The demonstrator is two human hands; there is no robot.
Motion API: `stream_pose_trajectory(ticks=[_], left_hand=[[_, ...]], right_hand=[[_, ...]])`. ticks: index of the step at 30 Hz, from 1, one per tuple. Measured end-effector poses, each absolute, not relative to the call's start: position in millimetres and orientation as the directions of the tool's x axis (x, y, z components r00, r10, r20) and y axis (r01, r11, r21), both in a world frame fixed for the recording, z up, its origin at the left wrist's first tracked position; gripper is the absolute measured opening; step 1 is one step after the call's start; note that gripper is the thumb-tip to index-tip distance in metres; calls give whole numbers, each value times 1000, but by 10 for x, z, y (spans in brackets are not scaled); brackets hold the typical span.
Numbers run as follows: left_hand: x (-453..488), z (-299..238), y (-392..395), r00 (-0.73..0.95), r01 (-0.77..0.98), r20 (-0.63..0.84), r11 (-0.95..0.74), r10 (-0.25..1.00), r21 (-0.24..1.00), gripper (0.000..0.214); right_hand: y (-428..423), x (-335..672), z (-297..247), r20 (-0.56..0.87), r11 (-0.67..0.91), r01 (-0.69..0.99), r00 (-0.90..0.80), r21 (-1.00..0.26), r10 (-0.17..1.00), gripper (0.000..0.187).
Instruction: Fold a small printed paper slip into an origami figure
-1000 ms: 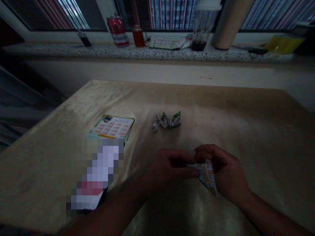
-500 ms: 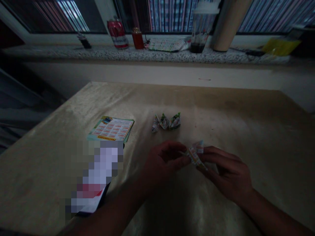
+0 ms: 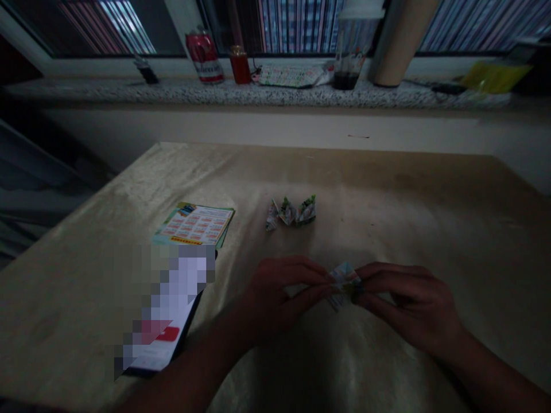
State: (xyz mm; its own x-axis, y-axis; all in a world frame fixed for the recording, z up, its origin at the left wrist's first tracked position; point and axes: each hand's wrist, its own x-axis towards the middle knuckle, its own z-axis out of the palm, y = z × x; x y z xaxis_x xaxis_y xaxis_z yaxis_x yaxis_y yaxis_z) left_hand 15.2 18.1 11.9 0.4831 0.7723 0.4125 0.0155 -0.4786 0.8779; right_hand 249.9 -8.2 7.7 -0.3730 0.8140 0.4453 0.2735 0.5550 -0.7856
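A small folded piece of printed paper [image 3: 344, 274] is held between both hands above the front part of the table. My left hand [image 3: 286, 289] pinches its left corner between thumb and fingers. On the opposite side, my right hand [image 3: 407, 298] grips the right corner, also with thumb and fingers. The paper shows a pointed top and a lower flap hanging down; its finer folds are too dark to make out. Beyond the hands, several small folded paper pieces [image 3: 306, 212] stand in a short row on the table.
A stack of printed sheets [image 3: 200, 223] lies on the table [image 3: 413, 201] at the left, above a phone [image 3: 161, 350] with a partly blurred screen. On the windowsill [image 3: 172, 94] stand a red can [image 3: 205, 60], a red jar [image 3: 240, 66] and a lidded cup [image 3: 348, 57].
The folded paper has turned and moved slightly down, now lying flatter between the hands. My left fingers have closed into a straighter pinch, and the right hand has shifted a little right.
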Motion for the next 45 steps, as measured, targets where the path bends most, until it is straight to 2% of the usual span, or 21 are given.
stream_pose_trajectory(ticks=[3,7,10,13,17,20,25,31,34,37,42,45], left_hand=[[207,95,133,377,35,398,-443,836,896,6],[259,21,85,198,119,294,-321,935,940,6],[268,-19,78,167,89,234,-251,958,964,13],[261,-22,91,268,75,132,-157,954,985,28],[258,19,121,405,106,132,-190,905,976,15],[268,48,133,396,70,178,-222,901,973,16],[284,41,124,376,42,193,-225,906,973,9],[263,10,138,370,39,140,-166,918,985,9],[244,45,143,408,87,114,-163,906,983,12],[237,88,133,442,163,140,-232,886,959,12],[257,67,98,272,164,254,-305,928,938,13],[278,44,76,216,182,285,-325,934,928,13]], right_hand=[[-104,2463,70,421,486,249,-272,-838,865,12],[-140,2377,63,339,339,254,-46,-906,940,18],[-159,2318,81,255,236,231,54,-944,965,19],[-166,2292,94,238,226,224,24,-948,971,19],[-166,2278,81,229,228,237,-23,-944,973,26],[-161,2259,64,172,182,173,-69,-968,983,31],[-154,2227,31,166,192,212,-135,-958,977,13],[-153,2243,24,186,227,204,-203,-952,961,12],[-151,2266,32,164,221,212,-257,-952,952,10],[-150,2270,27,125,184,207,-267,-961,955,8],[-147,2226,1,39,54,104,-146,-993,989,8],[-150,2225,21,94,107,160,-88,-981,992,13]])
